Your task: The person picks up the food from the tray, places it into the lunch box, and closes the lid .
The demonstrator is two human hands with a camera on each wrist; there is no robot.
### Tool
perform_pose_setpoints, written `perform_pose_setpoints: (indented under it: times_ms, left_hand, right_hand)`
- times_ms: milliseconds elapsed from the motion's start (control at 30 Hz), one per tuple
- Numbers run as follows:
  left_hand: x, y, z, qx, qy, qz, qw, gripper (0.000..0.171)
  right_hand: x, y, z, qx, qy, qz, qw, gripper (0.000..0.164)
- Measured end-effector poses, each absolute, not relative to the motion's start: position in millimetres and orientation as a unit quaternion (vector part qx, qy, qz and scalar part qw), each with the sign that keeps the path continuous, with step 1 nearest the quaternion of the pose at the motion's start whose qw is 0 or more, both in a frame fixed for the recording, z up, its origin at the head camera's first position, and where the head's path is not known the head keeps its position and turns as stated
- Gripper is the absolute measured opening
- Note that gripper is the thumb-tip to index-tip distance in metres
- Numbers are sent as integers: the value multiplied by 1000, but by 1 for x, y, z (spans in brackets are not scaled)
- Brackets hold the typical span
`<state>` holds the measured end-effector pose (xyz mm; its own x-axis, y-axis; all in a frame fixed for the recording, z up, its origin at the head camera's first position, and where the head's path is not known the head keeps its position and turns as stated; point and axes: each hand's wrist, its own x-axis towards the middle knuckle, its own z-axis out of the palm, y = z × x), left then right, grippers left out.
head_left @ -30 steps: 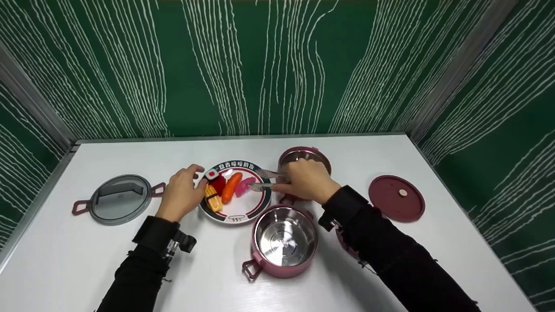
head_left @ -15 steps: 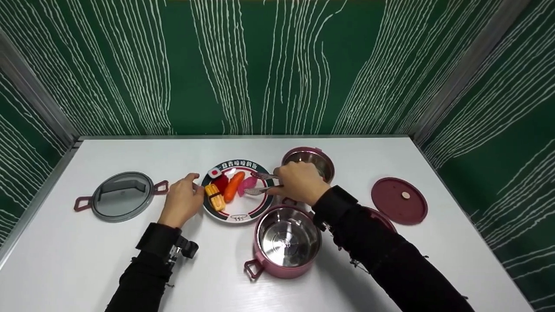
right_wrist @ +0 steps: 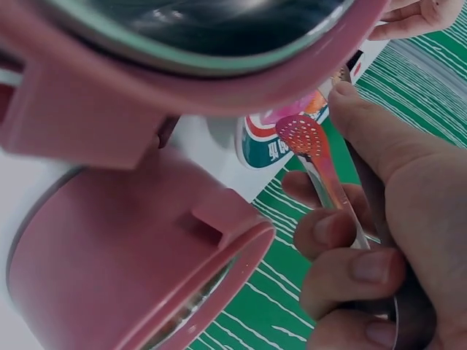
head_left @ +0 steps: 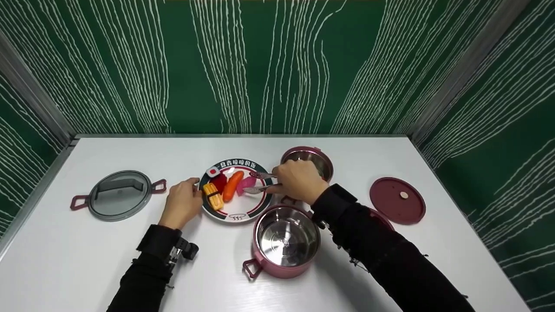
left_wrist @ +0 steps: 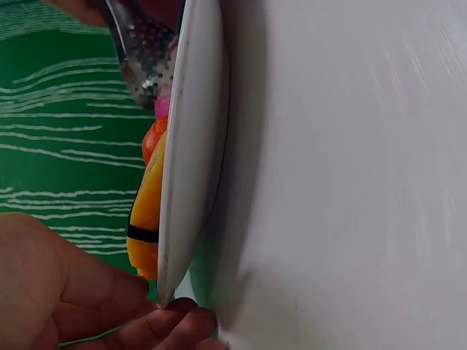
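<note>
My left hand [head_left: 181, 203] pinches the left rim of a round plate [head_left: 237, 217], thumb above and fingers below it in the left wrist view. On the plate lie a yellow toy sushi piece [left_wrist: 148, 208] with a black band, an orange carrot-shaped piece [head_left: 233, 186], a red piece [head_left: 218, 183] and a white roll [head_left: 213, 172] with a red centre. My right hand [head_left: 300, 178] grips metal tongs [right_wrist: 332, 186] with perforated ends. Their two tips stand apart at either side of a pink piece [head_left: 246, 185] on the plate.
A pink pot [head_left: 286, 271] stands in front of the plate, its steel inside showing. Another pot [head_left: 323, 167] is behind my right hand. A grey lid [head_left: 119, 199] lies left, a dark red lid [head_left: 396, 206] right. Something dark red [head_left: 382, 219] is partly hidden by my right sleeve.
My left fingers have come away from the white roll, which now sits at the plate's edge, and moved down to the rim. The tongs have shifted slightly around the pink piece.
</note>
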<state>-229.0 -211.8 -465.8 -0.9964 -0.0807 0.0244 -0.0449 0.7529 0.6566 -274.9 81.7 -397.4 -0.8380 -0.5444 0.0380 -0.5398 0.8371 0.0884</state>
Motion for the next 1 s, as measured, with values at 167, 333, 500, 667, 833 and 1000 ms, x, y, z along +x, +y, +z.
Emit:
perform_pose_setpoints:
  times_ms: [167,333,500,667,833,1000]
  left_hand:
    - [-229,-213,-466,35,-934,-353,27,46]
    - [-229,-212,-466,37,-934,-354,24,46]
    - [-230,-211,-466,46,-932,-360,6,48]
    - [-230,-210,-468,45,-933,-357,10,48]
    - [-230,-210,-469,41,-933,-356,25,47]
    - [-230,-212,-467,47,-933,-357,7,48]
  right_hand:
    - [-274,84,-393,290,-956,-39,22,50]
    - [-274,81,-393,298,-952,-60,23,47]
    - [-275,74,-398,305,-949,-71,31,49]
    - [-273,72,-400,305,-949,-62,45,47]
    - [-270,73,-400,316,-945,-67,47,45]
    - [-268,76,-396,315,-945,-74,41,45]
